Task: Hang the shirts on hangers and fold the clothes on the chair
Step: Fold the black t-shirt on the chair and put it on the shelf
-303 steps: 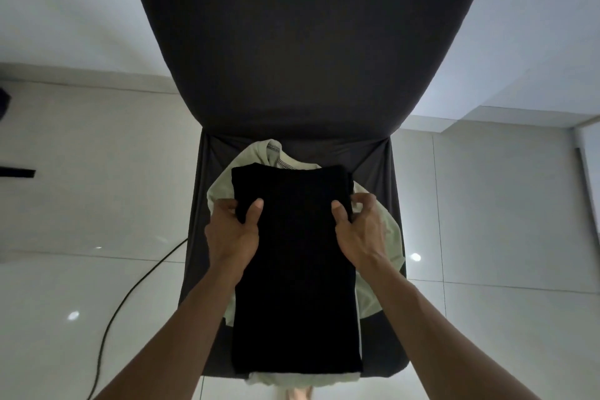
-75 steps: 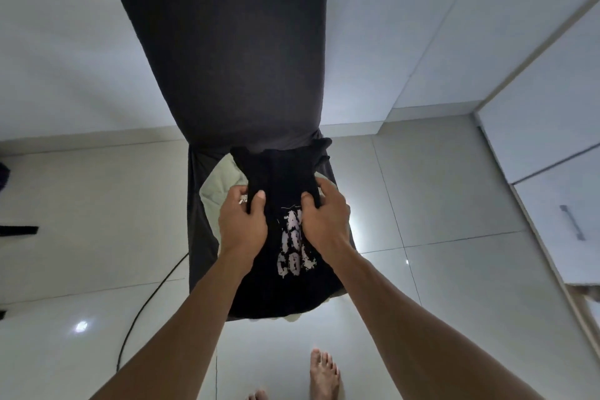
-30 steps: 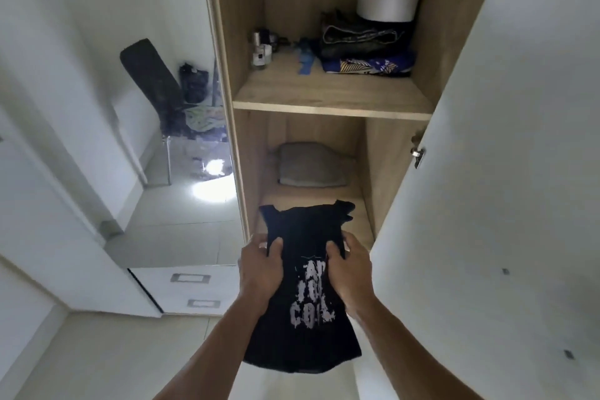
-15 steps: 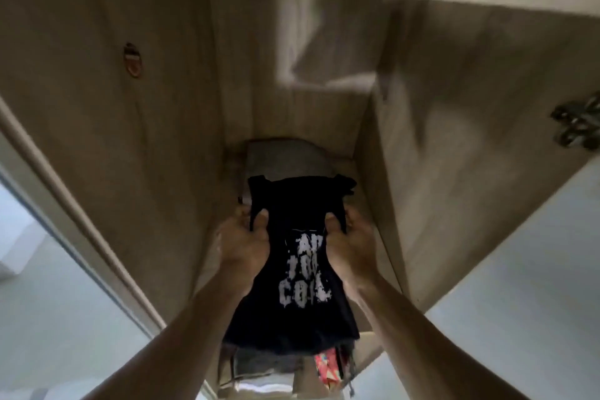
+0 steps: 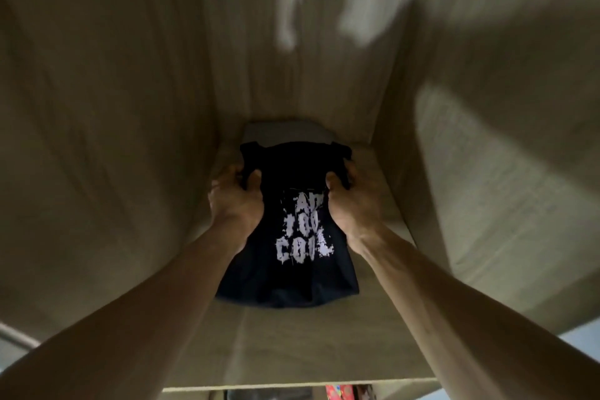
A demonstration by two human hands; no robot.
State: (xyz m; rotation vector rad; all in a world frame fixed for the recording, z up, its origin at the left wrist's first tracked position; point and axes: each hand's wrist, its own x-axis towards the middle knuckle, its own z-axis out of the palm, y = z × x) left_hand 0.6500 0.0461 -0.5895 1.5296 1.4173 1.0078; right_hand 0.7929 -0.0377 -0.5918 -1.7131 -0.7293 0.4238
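On the wooden shelf [image 5: 292, 344], near the middle, I set down the folded black shirt [image 5: 289, 237] with white letters. My left hand [image 5: 235, 201] grips its left side and my right hand [image 5: 354, 204] grips its right side, fingers curled round the cloth. I should lower it flat, slide it back toward the grey folded cloth [image 5: 285, 135] at the back edge, then let go gently so it stays folded. Half a second ago the shirt hung higher, out past the shelf's front edge.
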